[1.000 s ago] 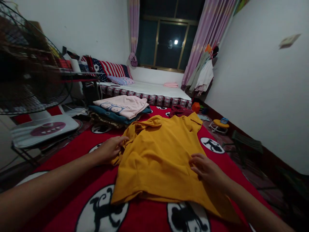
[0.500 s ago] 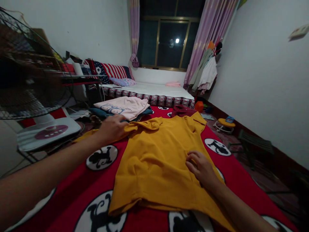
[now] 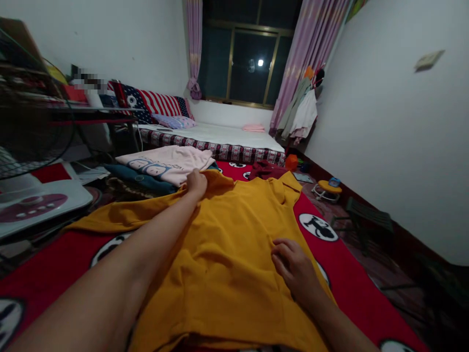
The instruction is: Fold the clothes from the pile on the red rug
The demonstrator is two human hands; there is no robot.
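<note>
I'm working this through the head cam, & the yellow shirt (image 3: 238,234) is lying spread over the red blanket (image 3: 351,281), hem toward the near edge, shoulders toward the far edge. One sleeve (image 3: 106,215) is stretching out to the L edge. The L hand (image 3: 197,183) is sitting at the shoulder on that side, right by the folded stack (image 3: 168,161) at the far L corner; its fingers are mostly hidden, so I can't tell if it's pinching cloth or just pressing. The R hand (image 3: 295,266) is resting half-curled over the shirt's R side, loose, w/ nothing I can see caught in it.

Step in hand is looking like straightening the L shoulder & sleeve. For that I'm favoring a light tug along the seam toward the L edge, since soft knit is prob. stretching if pulled hard. I'm wanting the R palm flatter as an anchor, so the body isn't dragging along. Ripples are running across the middle; I'm thinking smooth outward w/ flat fingers, & I'm minding the L knuckles near the stack, ASAP.
</note>
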